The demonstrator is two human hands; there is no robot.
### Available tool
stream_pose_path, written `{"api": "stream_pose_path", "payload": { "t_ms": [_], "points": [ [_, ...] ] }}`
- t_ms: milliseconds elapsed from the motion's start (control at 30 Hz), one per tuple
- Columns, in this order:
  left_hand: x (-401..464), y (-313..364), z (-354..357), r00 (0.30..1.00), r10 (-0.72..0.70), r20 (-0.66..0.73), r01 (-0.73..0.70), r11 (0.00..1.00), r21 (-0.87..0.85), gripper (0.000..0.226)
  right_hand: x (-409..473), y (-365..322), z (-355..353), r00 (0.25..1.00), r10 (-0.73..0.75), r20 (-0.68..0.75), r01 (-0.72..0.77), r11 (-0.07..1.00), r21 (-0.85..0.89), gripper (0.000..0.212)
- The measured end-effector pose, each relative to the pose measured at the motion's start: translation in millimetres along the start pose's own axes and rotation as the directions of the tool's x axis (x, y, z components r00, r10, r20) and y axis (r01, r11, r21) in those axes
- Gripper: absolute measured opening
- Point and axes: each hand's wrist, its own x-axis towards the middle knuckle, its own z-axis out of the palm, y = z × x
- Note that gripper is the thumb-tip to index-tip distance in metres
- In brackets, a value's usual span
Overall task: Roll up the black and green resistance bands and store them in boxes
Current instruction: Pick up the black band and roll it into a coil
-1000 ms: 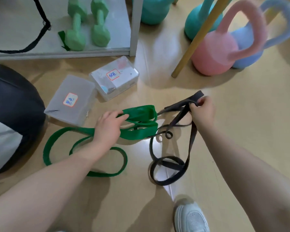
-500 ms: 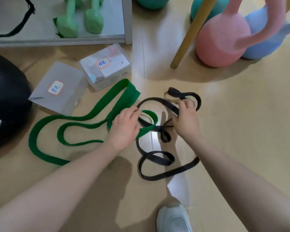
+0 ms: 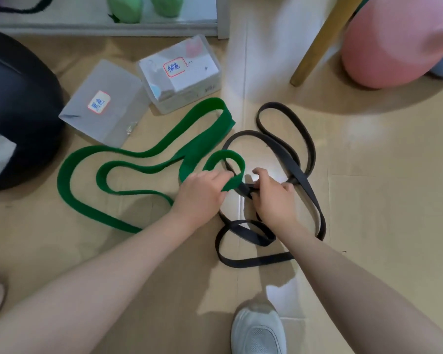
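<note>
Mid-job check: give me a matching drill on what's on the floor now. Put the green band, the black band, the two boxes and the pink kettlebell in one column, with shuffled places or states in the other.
Things:
1. green band
2. black band
3. boxes
4. pink kettlebell

Places or states:
A. top right, beside a wooden leg
B. held by the left hand, spread out to the left
C. lids closed, each with a label
D. held by the right hand, looped loosely on the floor

Pairs: 1-B, 2-D, 3-C, 4-A
</note>
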Motion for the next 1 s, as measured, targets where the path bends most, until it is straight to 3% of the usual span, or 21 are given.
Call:
{"api": "stream_pose_path", "payload": {
  "t_ms": [67,133,233,300,367,433,533,600,667,767,833,900,933,1000],
  "points": [
    [-12,-8,-25,0.994,-0.094,-0.056,0.093,0.996,-0.018,0.044,-1,-1,2,0.999,0.040,-0.013,-0.040,0.999,0.038,0.033],
    [-28,-21,-45,0.997,-0.046,-0.068,0.047,0.999,0.026,0.052,-3,1,2,1.000,0.021,0.003,-0.021,0.998,0.051,0.021],
    [-59,-45,-42,0.998,0.058,0.030,-0.063,0.977,0.205,0.055,-6,6,2,0.998,-0.041,0.057,0.042,0.999,-0.017,0.016],
    [-79,-54,-30,0.982,-0.049,0.182,-0.017,0.938,0.348,0.063,-9,8,0,0.994,-0.067,0.090,0.071,0.997,-0.040,0.019],
    [-98,-57,-20,0.900,-0.277,0.338,0.095,0.879,0.466,0.065,-11,9,-3,0.988,-0.084,0.127,0.088,0.996,-0.027,0.021],
    [-108,-53,-13,0.756,-0.493,0.430,0.198,0.799,0.568,0.059,-13,13,-6,0.982,-0.109,0.156,0.111,0.994,-0.003,0.024],
    [-99,-34,-10,0.679,-0.586,0.443,0.242,0.748,0.619,0.049,-18,19,-11,0.965,-0.149,0.214,0.132,0.987,0.094,0.041],
    [-83,-18,-15,0.745,-0.541,0.389,0.252,0.769,0.587,0.042,-23,25,-16,0.956,-0.166,0.241,0.132,0.979,0.152,0.054],
    [-70,-4,-23,0.873,-0.410,0.265,0.266,0.855,0.444,0.038,-28,33,-20,0.942,-0.205,0.265,0.177,0.976,0.126,0.057],
    [-54,12,-24,0.995,-0.071,0.073,0.059,0.986,0.155,0.030,-36,42,-21,0.918,-0.293,0.267,0.307,0.952,-0.009,0.030],
    [-47,21,-11,0.995,0.027,0.100,-0.034,0.997,0.066,0.025,-40,47,-18,0.910,-0.312,0.271,0.352,0.929,-0.112,0.019],
    [-37,28,12,0.943,-0.106,0.317,0.099,0.994,0.039,0.032,-44,52,-17,0.922,-0.278,0.269,0.329,0.929,-0.167,0.020],
    [-32,33,24,0.874,-0.189,0.447,0.179,0.982,0.065,0.037,-46,55,-18,0.931,-0.252,0.263,0.304,0.935,-0.182,0.021],
    [-27,40,46,0.794,-0.282,0.538,0.256,0.958,0.125,0.049,-50,61,-19,0.951,-0.204,0.234,0.247,0.953,-0.177,0.021]
  ]
}}
